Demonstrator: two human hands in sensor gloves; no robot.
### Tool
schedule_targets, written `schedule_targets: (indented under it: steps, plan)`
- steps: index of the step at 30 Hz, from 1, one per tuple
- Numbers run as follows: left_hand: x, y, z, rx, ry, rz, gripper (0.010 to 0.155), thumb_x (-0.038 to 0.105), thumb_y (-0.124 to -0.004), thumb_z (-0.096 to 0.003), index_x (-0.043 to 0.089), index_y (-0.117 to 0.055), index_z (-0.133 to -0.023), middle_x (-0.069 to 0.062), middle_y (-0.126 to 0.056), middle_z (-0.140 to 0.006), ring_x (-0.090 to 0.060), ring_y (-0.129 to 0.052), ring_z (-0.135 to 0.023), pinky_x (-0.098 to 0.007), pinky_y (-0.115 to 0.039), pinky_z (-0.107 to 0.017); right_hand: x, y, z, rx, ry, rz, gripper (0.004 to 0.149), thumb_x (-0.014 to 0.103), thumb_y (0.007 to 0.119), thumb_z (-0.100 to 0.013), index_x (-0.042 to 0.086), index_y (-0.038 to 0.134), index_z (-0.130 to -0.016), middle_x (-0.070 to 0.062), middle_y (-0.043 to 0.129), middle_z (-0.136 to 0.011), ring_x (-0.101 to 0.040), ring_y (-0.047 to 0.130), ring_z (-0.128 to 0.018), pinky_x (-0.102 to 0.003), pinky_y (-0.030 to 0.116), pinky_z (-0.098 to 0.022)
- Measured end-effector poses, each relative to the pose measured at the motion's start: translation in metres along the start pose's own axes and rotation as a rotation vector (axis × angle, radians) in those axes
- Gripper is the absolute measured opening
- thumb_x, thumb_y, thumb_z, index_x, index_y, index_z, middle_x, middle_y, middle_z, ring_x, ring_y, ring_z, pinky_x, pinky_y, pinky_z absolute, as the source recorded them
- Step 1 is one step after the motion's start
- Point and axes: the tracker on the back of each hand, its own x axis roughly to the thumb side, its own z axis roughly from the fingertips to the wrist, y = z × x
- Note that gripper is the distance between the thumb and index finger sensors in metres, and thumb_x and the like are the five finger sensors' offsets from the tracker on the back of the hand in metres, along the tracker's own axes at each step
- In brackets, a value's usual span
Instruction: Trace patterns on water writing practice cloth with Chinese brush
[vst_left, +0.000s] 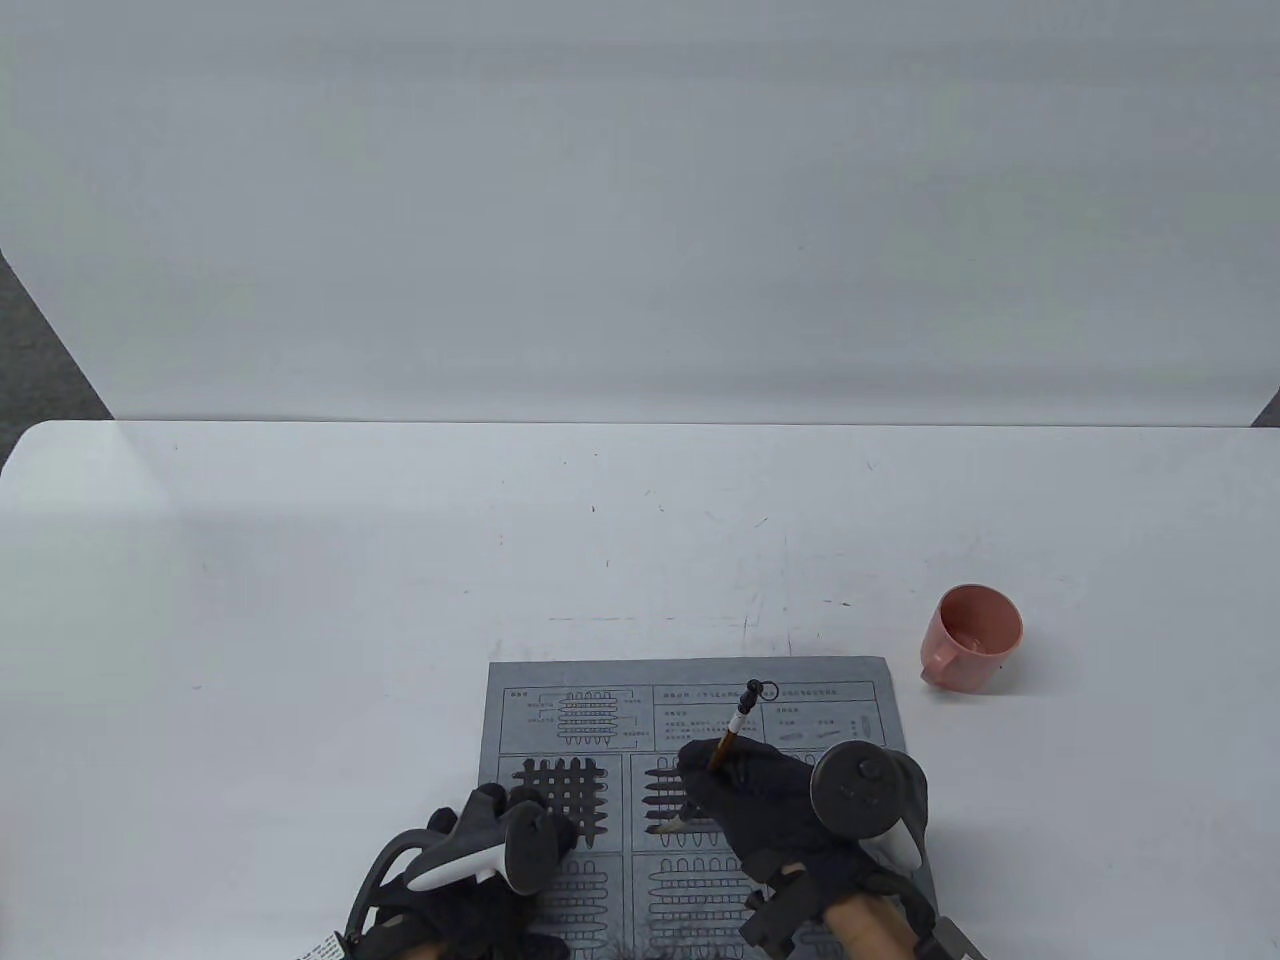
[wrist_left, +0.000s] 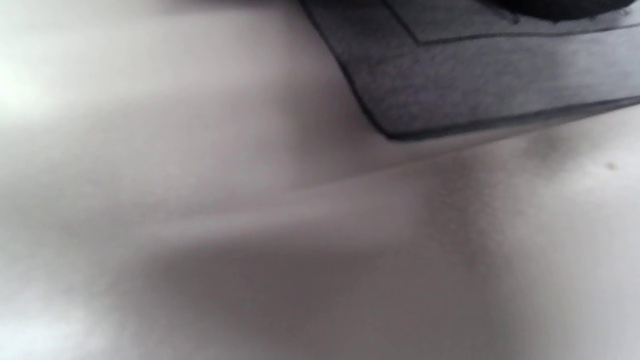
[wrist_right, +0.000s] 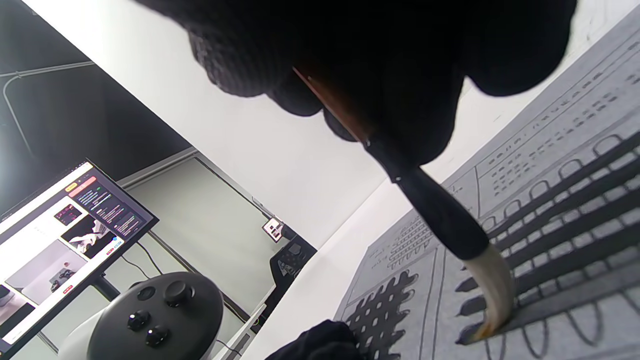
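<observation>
A grey water writing cloth (vst_left: 690, 720) printed with pattern boxes lies at the table's front; it also shows in the right wrist view (wrist_right: 550, 150) and a corner of it in the left wrist view (wrist_left: 450, 90). My right hand (vst_left: 760, 800) grips a Chinese brush (vst_left: 735, 730) with a dark ferrule and pale bristles (wrist_right: 492, 295). The bristle tip touches the cloth at the left end of a wet dark stripe in the upper middle box. A dark traced grid (vst_left: 565, 785) fills the upper left box. My left hand (vst_left: 500, 835) rests on the cloth's left part, beside that grid.
A pink cup (vst_left: 972, 638) stands on the white table (vst_left: 400, 560) to the right of the cloth. A white backdrop rises behind the table. A monitor (wrist_right: 65, 225) shows off the table in the right wrist view.
</observation>
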Motion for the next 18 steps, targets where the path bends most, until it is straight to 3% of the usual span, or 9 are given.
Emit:
schedule_targets:
  steps: [18]
  plan:
    - [0.0, 0.0, 0.0, 0.0, 0.0, 0.0, 0.103, 0.073, -0.063, -0.0342, 0.049, 0.018, -0.094, 0.009, 0.032, -0.1, -0.031, 0.03, -0.099, -0.068, 0.002, -0.073, -0.003, -0.012, 0.003, -0.03, 0.026, 0.044, 0.034, 0.032, 0.076, -0.053, 0.014, 0.082, -0.081, -0.016, 0.093, -0.078, -0.038, 0.098, -0.061, -0.058, 0.077, -0.045]
